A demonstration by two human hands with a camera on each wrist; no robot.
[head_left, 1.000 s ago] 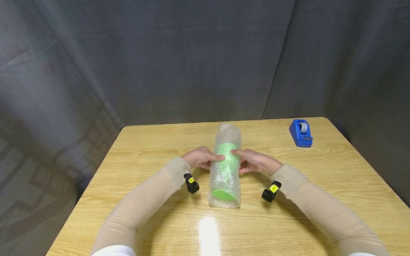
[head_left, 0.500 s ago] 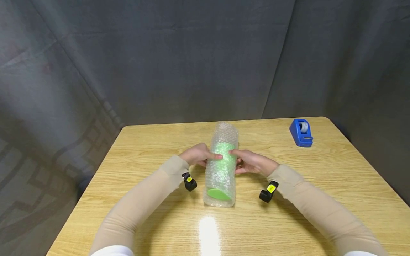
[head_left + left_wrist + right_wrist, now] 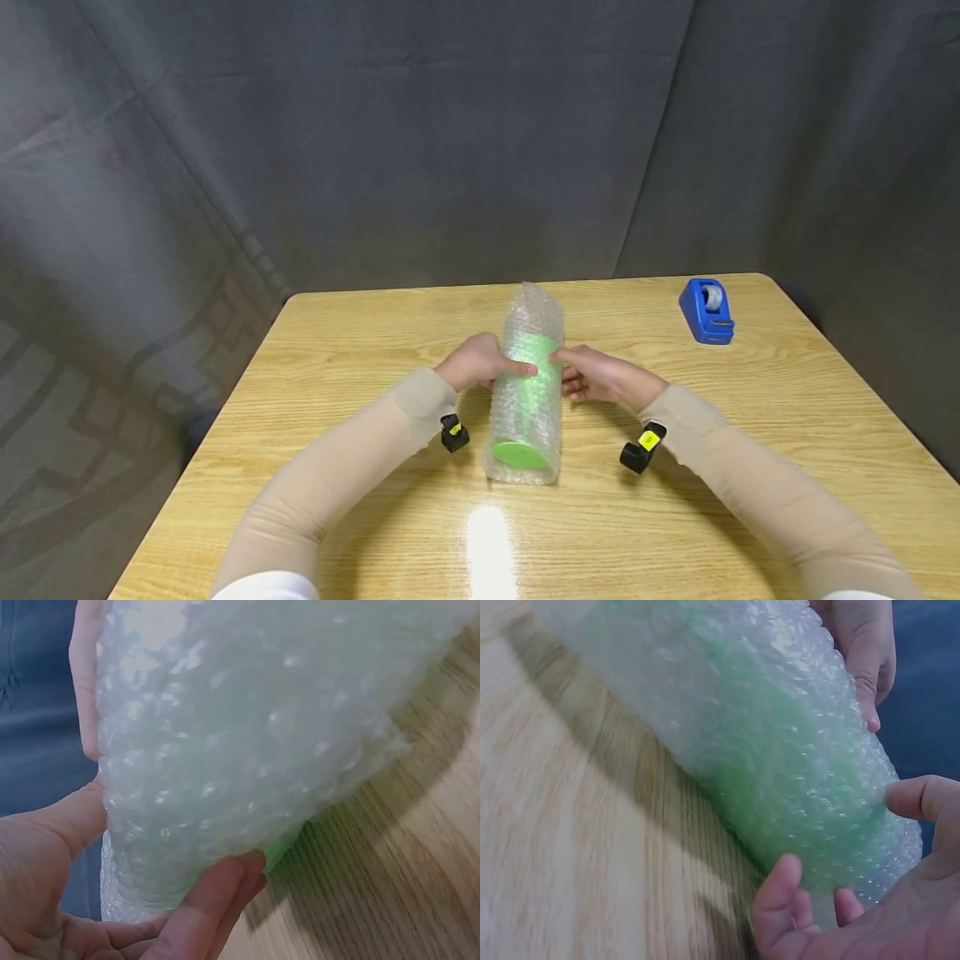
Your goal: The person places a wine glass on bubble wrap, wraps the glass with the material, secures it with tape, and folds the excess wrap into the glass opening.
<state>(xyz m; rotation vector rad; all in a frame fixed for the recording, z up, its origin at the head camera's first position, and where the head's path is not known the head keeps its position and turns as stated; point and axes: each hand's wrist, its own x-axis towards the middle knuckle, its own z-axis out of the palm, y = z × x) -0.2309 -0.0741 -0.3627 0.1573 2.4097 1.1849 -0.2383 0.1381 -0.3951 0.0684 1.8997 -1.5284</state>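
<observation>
A roll of bubble wrap [image 3: 528, 408] lies lengthwise on the table with a green object [image 3: 521, 454] inside; its kind is blurred by the wrap. My left hand [image 3: 477, 362] holds the roll from the left, thumb across the top; in the left wrist view its fingers [image 3: 214, 900] curve under the lower side. From the right, my right hand [image 3: 600, 375] holds the roll loosely. Its thumb [image 3: 915, 796] touches the wrap in the right wrist view, and its other fingers are bent at the roll's lower side.
A blue tape dispenser [image 3: 706, 312] with a roll of clear tape [image 3: 712, 297] stands at the table's back right. The wooden table [image 3: 360, 333] runs back to a dark grey curtain [image 3: 450, 150]. Each wrist carries a small black camera.
The roll shifted slightly left, then back right with both hands. My left thumb now reaches farther over the top, while the right thumb sits nearer the roll's right edge.
</observation>
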